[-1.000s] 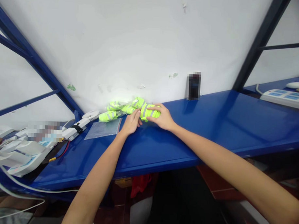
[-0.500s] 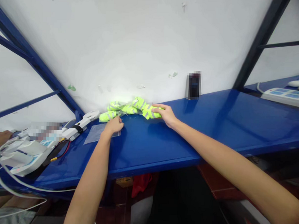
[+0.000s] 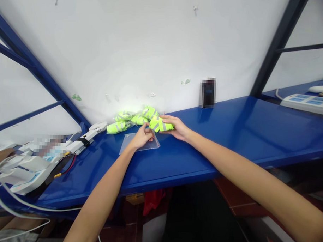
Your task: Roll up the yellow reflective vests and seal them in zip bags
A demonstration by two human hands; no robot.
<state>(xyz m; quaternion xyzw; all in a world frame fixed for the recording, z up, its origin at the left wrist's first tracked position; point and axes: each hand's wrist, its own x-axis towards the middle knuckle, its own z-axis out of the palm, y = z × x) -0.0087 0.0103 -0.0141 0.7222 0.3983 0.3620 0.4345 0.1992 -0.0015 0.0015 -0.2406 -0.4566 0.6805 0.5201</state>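
Note:
My right hand [image 3: 178, 128] is closed around a rolled neon-yellow vest with grey stripes [image 3: 161, 125], just above the blue table. Beside its left end, my left hand [image 3: 143, 136] pinches a flat clear plastic bag [image 3: 129, 142], which lies partly under that hand. Behind and to the left, several more yellow rolls in clear wrapping [image 3: 117, 127] rest in a pile against the wall.
On the left of the blue table [image 3: 181, 160] are white power strips [image 3: 29, 180], cables and a small white fan [image 3: 98, 127]. A dark blurred object [image 3: 208, 93] stands by the wall. Another person's hand [image 3: 1, 157] shows at the far left.
My left hand has moved right, drawing the clear bag along to beside the held roll. The roll in my right hand has shifted slightly left, away from the pile.

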